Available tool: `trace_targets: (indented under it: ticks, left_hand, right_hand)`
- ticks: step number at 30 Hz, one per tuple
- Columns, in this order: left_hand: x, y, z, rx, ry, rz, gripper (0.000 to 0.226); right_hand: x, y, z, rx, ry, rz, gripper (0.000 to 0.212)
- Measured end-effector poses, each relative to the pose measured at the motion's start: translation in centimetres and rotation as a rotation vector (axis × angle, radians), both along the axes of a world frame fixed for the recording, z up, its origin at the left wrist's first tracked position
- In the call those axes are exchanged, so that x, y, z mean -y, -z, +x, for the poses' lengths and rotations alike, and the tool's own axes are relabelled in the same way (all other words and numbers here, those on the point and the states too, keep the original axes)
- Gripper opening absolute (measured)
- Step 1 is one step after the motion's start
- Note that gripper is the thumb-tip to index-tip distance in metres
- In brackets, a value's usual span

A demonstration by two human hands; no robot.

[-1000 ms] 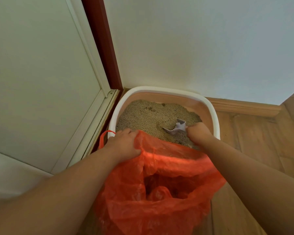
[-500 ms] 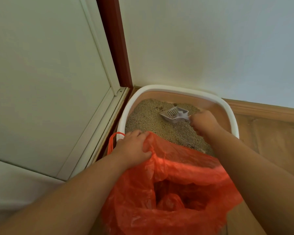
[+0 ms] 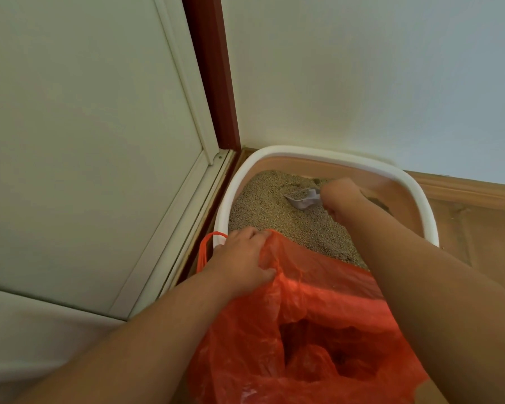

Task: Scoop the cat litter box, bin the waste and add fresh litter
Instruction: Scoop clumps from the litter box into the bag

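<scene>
At the litter box's (image 3: 318,151) near-left corner the left hand (image 3: 241,258) pinches the rim of the orange bag (image 3: 318,316), fingers curled into the plastic, holding its mouth open against the box's near edge; if that grip slackens the thin plastic could sag shut and waste would land on the floor. Toward the far-right corner the right hand (image 3: 340,196) is closed round the scoop's (image 3: 303,198) handle, blade in the litter (image 3: 274,211); a tilted or hurried carry could spill granules over the rim

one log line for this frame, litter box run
phase: scooping | left hand: holds orange bag open at litter box near rim | right hand: grips scoop, head in litter at far side
</scene>
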State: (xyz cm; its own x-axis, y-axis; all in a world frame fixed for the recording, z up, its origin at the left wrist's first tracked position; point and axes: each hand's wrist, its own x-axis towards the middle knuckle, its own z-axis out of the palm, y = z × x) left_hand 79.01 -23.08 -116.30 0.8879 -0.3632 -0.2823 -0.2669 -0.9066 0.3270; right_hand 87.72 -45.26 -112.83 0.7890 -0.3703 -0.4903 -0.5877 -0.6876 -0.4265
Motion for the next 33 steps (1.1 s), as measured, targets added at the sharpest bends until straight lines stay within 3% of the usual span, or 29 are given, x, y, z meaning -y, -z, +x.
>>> trace_targets:
  ticks: [3, 7, 13, 15, 17, 21, 27, 33]
  left_hand:
    - [-0.1, 0.1, -0.1, 0.001, -0.003, -0.024, 0.085]
    - [-0.2, 0.0, -0.2, 0.001, -0.005, -0.033, 0.085]
    - [-0.1, -0.1, -0.3, 0.000, -0.007, -0.024, 0.086]
    - [0.0, -0.1, -0.4, -0.009, -0.010, -0.028, 0.086]
    - [0.0, -0.2, -0.5, -0.006, -0.015, -0.035, 0.086]
    - [-0.3, -0.1, -0.6, -0.012, -0.005, -0.042, 0.086]
    - [-0.6, -0.2, -0.4, -0.020, -0.035, -0.106, 0.088]
    - [0.0, -1.0, -0.5, -0.011, -0.025, -0.057, 0.089]
  right_hand:
    - [-0.4, -1.1, 1.0, -0.061, -0.363, -0.318, 0.019]
    - [-2.1, -0.7, 2.3, -0.056, -0.551, -0.465, 0.028]
    - [-4.4, 3.2, 2.3, 0.090, -0.418, -0.394, 0.055]
    - [-4.4, 5.3, 2.0, 0.176, -0.227, -0.199, 0.059]
    - [-3.7, 7.4, 1.6, 0.209, 0.068, 0.177, 0.046]
    - [-1.9, 9.7, 0.1, 0.305, 0.264, 0.569, 0.041]
    - [0.1, 8.9, -1.8, 0.407, 0.149, 0.671, 0.036]
    - [3.4, 6.3, -4.6, 0.479, 0.070, 0.699, 0.017]
